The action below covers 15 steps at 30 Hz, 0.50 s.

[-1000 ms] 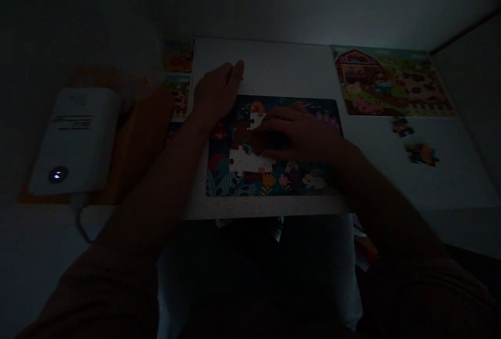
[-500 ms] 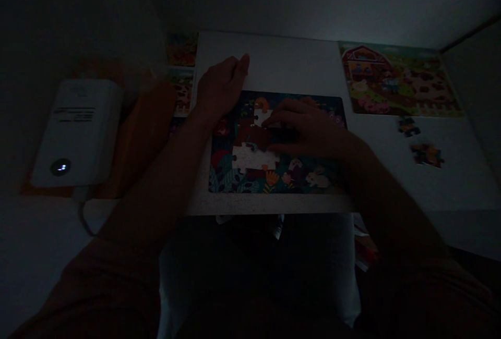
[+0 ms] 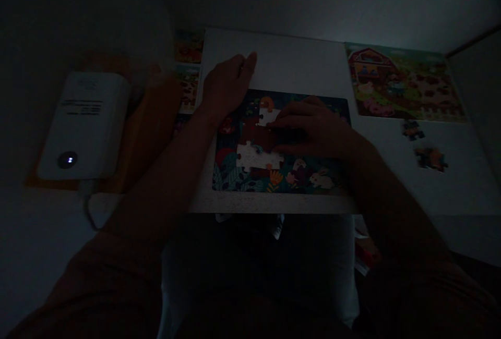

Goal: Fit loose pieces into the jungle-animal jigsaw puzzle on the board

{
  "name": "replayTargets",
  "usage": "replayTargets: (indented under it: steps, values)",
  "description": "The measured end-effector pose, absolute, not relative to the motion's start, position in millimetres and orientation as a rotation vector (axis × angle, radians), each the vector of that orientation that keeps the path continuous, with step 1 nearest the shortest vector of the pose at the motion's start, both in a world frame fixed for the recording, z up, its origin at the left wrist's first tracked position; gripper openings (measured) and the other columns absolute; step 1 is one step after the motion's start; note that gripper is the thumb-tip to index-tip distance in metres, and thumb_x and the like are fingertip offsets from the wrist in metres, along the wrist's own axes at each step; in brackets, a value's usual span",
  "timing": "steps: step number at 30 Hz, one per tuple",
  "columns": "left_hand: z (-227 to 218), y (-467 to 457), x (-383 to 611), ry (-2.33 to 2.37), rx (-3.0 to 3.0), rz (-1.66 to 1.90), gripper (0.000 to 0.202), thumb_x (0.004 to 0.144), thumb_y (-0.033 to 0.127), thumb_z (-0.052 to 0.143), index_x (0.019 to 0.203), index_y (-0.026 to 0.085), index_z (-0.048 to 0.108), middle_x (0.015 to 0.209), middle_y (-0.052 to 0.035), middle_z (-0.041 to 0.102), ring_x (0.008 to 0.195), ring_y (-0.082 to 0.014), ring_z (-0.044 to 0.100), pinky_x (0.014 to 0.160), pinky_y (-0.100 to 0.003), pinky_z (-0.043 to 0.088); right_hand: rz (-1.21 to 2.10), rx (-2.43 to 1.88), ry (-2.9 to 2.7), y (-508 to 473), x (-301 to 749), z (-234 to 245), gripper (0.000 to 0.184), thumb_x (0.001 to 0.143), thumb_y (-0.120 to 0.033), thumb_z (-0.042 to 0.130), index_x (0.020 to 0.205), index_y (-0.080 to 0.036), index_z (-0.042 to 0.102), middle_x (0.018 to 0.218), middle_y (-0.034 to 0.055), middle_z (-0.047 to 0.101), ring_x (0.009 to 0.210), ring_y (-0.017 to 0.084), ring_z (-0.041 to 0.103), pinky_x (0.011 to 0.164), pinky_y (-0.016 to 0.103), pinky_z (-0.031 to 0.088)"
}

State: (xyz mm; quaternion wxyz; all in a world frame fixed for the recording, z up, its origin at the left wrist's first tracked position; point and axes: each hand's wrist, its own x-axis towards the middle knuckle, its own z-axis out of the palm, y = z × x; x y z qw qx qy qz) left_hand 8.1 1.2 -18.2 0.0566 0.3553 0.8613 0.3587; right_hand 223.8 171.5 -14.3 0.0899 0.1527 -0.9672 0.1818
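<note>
The scene is very dark. A dark jigsaw puzzle (image 3: pixel 274 177) with flowers and small animals lies on a white board (image 3: pixel 297 62) in front of me, with white gaps near its middle. My left hand (image 3: pixel 227 86) rests on the puzzle's upper left corner, fingers together and curled at the edge. My right hand (image 3: pixel 313 128) lies over the puzzle's middle, fingertips pressed together on a dark red puzzle piece (image 3: pixel 260 135) beside a gap.
A farm-scene puzzle (image 3: pixel 403 83) lies at the board's far right, with two loose pieces (image 3: pixel 430 159) below it. A white device with a small light (image 3: pixel 84 125) sits on an orange surface (image 3: pixel 152 130) at left. Small picture cards (image 3: pixel 188 68) lie beside the board.
The view has shifted slightly. My right hand has edged a little to the right and its fingers stay on the piece at the puzzle's middle. My left hand keeps its place.
</note>
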Motion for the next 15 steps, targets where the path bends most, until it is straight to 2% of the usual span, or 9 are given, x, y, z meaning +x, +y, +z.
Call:
replayTargets:
  steps: [7, 15]
  values:
    - [-19, 2, 8, 2.598, 1.049, 1.09, 0.049, 0.124, 0.061, 0.039, 0.114, 0.033, 0.078, 0.123, -0.0035, 0.083, 0.121, -0.0236, 0.072, 0.106, -0.039, 0.046, 0.723, 0.55, -2.789, 160, 222, -3, 0.048, 0.103, -0.061, 0.084, 0.141, -0.031, 0.084, 0.13, 0.0097, 0.082, 0.117, 0.032, 0.077, 0.108, 0.048, 0.059]
    - [-21, 2, 8, 2.609, 1.085, 1.097, 0.048, 0.124, 0.058, 0.039, 0.112, 0.032, 0.078, 0.123, -0.0032, 0.084, 0.117, -0.0235, 0.073, 0.1, -0.04, 0.048, 0.753, 0.806, -2.782, 142, 204, -7, 0.037, 0.113, -0.049, 0.075, 0.147, -0.034, 0.081, 0.143, 0.0086, 0.078, 0.13, 0.031, 0.075, 0.116, 0.052, 0.057]
